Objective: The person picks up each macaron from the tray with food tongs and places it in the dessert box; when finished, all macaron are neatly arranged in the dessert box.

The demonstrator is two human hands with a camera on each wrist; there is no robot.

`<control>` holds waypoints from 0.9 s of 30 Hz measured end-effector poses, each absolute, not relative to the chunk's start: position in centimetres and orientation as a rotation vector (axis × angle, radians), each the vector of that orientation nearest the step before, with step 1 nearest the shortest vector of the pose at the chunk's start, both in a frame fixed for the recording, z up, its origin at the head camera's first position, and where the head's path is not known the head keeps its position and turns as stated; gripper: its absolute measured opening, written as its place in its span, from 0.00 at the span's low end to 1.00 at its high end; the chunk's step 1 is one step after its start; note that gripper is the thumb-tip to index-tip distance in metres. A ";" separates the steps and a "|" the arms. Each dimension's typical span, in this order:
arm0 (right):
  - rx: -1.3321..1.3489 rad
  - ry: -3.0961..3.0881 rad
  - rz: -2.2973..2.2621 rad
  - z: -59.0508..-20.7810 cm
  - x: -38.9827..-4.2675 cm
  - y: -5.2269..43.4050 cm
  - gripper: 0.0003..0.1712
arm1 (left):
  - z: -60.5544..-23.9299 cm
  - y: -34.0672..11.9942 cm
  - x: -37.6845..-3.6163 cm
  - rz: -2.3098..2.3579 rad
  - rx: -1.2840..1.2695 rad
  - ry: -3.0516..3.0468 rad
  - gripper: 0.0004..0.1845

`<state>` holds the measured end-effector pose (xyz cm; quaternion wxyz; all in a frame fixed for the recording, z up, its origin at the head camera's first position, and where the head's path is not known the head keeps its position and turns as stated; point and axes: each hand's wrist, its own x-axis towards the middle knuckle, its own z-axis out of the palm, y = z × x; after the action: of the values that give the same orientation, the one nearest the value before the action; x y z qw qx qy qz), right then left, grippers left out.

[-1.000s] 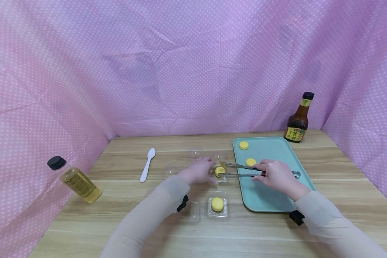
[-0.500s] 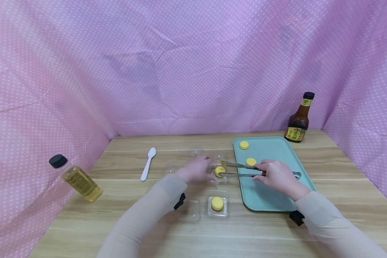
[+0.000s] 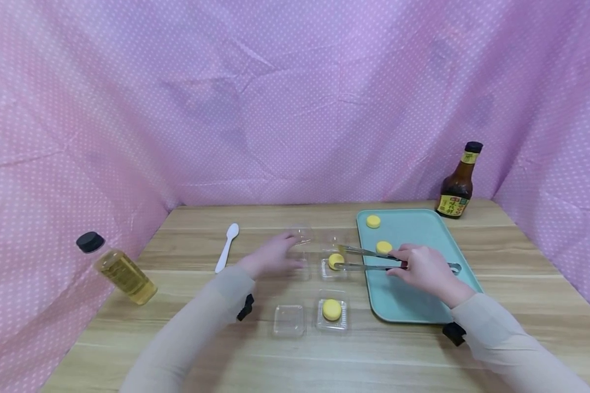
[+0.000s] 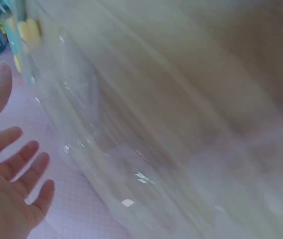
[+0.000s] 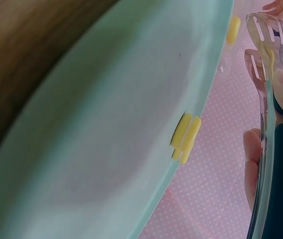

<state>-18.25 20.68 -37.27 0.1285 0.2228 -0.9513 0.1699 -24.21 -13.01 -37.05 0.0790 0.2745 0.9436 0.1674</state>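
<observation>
Fingers parted and loosely bent on the left hand (image 3: 274, 255), around nothing; blurred in the head view, near the middle left container (image 3: 306, 273). On the right hand (image 3: 425, 273), fingers wrapped round the metal tongs (image 3: 373, 267). Tong arms spread, one tip overlapping the yellow piece (image 3: 336, 261) in the middle right container (image 3: 342, 274), the other just beyond it. Cannot tell from this angle whether either tip touches. Main change over the last second: a shift of the left hand leftward, away from beside that container and from the tong tips. No clear movement seen in the tongs or the piece between them. Read tentatively as: steadying probably no longer needed, piece likely seated, tongs not yet clear of it. Noted also: a second yellow piece (image 3: 331, 309) in the near right container (image 3: 332, 327); on the green tray (image 3: 403, 303), a far yellow piece (image 3: 373, 221) by the corner and another yellow piece (image 3: 384, 247) beside the upper tong arm; a near left container (image 3: 289, 322) on the bench (image 3: 364, 360). Tally: two in containers, two on tray.
</observation>
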 end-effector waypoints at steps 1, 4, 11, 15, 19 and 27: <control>0.645 -2.766 0.492 -37.3 -18.2 20.7 0.21 | -37.1 -13.3 -24.2 0.506 0.827 2.830 0.39; 0.648 -2.758 0.486 -37.4 -18.3 20.7 0.21 | -37.1 -14.1 -24.1 0.521 0.815 2.838 0.39; 0.640 -2.757 0.511 -37.4 -18.2 20.8 0.22 | -37.6 -15.4 -23.6 0.460 0.767 2.848 0.43; 0.634 -2.753 0.505 -37.3 -18.2 20.9 0.23 | -37.9 -15.6 -23.3 0.432 0.763 2.862 0.44; 0.643 -2.745 0.500 -37.3 -18.2 21.1 0.24 | -38.0 -15.7 -23.1 0.408 0.745 2.870 0.43; 0.607 -2.730 0.487 -37.4 -18.1 21.3 0.27 | -38.2 -15.9 -22.8 0.403 0.724 2.858 0.43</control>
<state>-18.15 21.26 -37.40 0.1507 0.2112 -0.9508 0.1694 -22.83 -15.94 -38.24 0.0828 0.2426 0.9571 0.1350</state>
